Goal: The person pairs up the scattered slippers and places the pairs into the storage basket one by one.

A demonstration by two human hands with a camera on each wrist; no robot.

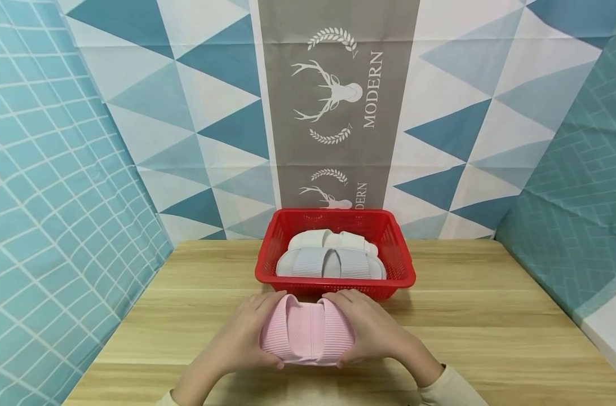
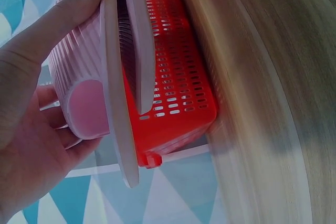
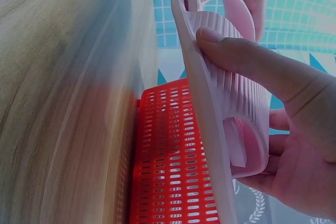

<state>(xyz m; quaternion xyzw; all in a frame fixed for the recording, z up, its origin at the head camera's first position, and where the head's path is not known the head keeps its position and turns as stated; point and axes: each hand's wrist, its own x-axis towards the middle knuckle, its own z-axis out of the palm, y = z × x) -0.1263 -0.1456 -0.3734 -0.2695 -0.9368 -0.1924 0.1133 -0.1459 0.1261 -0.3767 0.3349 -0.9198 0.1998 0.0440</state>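
Observation:
A pair of pink slippers (image 1: pixel 308 332) with ribbed straps is held between both hands just in front of a red plastic basket (image 1: pixel 404 277). My left hand (image 1: pixel 247 337) grips the left end, its thumb on the near side and fingers on the far side. The right hand (image 1: pixel 373 328) holds the other end the same way. In the left wrist view, two pink soles (image 2: pixel 118 87) stand nearly side by side, raised off the table. The right wrist view shows the thumb pressing a ribbed strap (image 3: pixel 236 85).
Inside the basket lie grey slippers (image 1: pixel 308 264) with white slippers (image 1: pixel 308 239) behind them. The basket stands on a wood-grain table (image 1: pixel 201 304) near its back edge, against a patterned backdrop (image 1: pixel 226 141). Blue tile-print sheeting (image 1: pixel 44 197) hangs at the left.

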